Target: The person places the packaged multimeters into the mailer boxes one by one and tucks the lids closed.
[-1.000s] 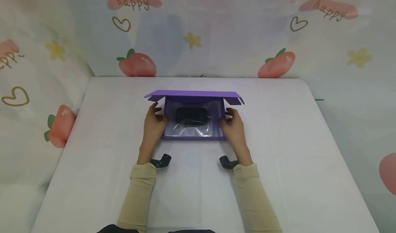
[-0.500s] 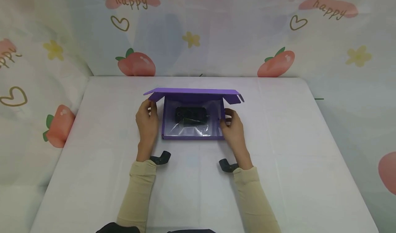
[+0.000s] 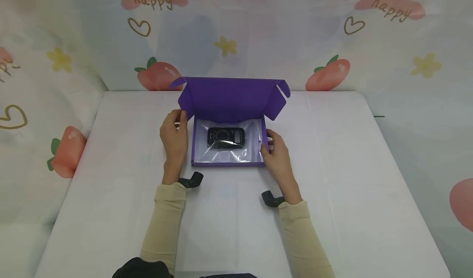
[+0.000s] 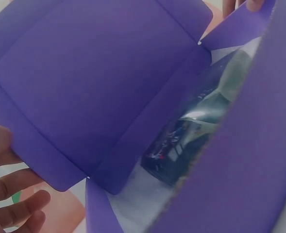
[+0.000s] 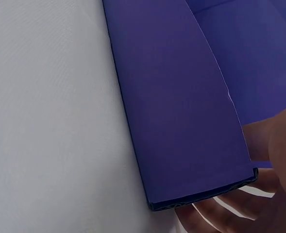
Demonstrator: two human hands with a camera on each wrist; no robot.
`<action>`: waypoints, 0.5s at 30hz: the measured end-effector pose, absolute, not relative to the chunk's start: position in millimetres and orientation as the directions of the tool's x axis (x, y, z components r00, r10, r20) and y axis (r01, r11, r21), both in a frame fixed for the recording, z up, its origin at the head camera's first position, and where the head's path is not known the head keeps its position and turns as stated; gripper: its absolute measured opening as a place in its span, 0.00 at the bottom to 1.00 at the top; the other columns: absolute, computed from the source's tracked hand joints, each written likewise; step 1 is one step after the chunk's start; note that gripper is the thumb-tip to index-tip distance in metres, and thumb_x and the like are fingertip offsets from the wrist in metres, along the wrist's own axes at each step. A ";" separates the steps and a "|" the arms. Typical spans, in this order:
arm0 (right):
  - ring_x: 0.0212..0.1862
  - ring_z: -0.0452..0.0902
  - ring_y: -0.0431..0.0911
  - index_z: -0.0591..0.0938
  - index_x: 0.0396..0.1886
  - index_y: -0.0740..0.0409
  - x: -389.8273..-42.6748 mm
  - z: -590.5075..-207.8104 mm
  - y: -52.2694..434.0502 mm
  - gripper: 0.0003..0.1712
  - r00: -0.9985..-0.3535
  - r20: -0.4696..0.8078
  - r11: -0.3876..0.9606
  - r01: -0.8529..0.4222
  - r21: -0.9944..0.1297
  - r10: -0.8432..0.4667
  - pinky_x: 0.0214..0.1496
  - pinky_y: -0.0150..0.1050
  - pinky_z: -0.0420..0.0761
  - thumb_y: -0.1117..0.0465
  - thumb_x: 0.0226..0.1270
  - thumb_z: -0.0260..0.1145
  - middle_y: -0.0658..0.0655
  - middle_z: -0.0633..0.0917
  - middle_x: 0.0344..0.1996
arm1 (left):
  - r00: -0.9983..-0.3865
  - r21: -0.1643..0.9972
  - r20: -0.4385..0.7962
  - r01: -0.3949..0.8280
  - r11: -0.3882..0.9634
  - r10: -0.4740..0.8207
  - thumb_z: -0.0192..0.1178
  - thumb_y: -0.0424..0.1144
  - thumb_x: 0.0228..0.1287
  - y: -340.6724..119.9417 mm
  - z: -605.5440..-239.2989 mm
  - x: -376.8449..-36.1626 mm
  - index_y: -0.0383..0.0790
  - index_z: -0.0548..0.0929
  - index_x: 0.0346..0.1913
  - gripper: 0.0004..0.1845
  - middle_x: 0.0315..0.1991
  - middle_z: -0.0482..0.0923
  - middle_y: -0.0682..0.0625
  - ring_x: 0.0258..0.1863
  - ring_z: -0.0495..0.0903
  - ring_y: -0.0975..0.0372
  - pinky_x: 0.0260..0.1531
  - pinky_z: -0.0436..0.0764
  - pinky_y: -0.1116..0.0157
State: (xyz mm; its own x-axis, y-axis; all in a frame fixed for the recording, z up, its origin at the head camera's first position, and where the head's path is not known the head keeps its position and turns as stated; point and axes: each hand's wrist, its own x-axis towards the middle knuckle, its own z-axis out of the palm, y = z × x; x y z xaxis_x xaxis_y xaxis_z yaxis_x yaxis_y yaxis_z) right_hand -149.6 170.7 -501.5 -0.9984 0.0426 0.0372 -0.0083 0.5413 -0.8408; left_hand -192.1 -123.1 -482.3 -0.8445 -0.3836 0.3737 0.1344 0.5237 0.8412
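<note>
A purple cardboard box (image 3: 229, 163) sits mid-table with its lid (image 3: 230, 99) standing upright at the back. Inside lies a black meter-like device (image 3: 226, 137) in a clear plastic bag. My left hand (image 3: 179, 120) is beside the box's left wall, thumb up at the lid's left side flap (image 3: 186, 101). The left wrist view shows that hand (image 4: 7, 179) with the thumb in front of the flap (image 4: 36, 155) and the fingers behind it. My right hand (image 3: 267, 140) grips the right wall (image 5: 181, 111), thumb over the rim and fingers (image 5: 215, 213) by the front corner.
The white table (image 3: 332, 167) stretches wide on both sides of the box and in front of it. A cloth backdrop (image 3: 332, 31) printed with peaches and hearts closes off the back and sides. Black wrist mounts (image 3: 271, 198) sit on both forearms.
The lid has swung from nearly level over the box to upright, uncovering the device. My left hand moved out from the left wall to the lid's flap. The right hand stayed.
</note>
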 end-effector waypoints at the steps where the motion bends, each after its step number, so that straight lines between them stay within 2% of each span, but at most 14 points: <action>1: 0.57 0.79 0.60 0.69 0.75 0.66 -149.6 -501.5 170.9 0.32 -0.998 0.043 0.544 -0.015 -0.839 0.039 0.55 0.53 0.83 0.70 0.72 0.59 0.67 0.77 0.67 | -0.842 0.841 0.374 0.131 0.525 -0.388 0.55 0.45 0.80 -123.0 -481.3 -193.6 0.35 0.87 0.50 0.16 0.42 0.87 0.39 0.43 0.84 0.49 0.47 0.79 0.58; 10: 0.59 0.78 0.61 0.67 0.75 0.68 -149.8 -501.4 172.4 0.34 -0.997 0.081 0.600 -0.062 -0.797 0.004 0.56 0.54 0.82 0.71 0.70 0.60 0.69 0.77 0.67 | -0.844 0.852 0.358 0.120 0.510 -0.400 0.58 0.46 0.78 -120.5 -473.3 -204.0 0.36 0.86 0.41 0.16 0.38 0.86 0.40 0.40 0.84 0.50 0.41 0.77 0.63; 15: 0.65 0.73 0.66 0.69 0.73 0.71 -147.6 -496.7 168.2 0.33 -0.981 0.194 0.691 -0.153 -0.707 -0.019 0.69 0.59 0.75 0.71 0.69 0.61 0.73 0.74 0.67 | -0.848 0.848 0.350 0.107 0.519 -0.398 0.57 0.45 0.78 -119.9 -471.4 -205.3 0.36 0.86 0.42 0.15 0.38 0.86 0.39 0.41 0.84 0.49 0.40 0.76 0.63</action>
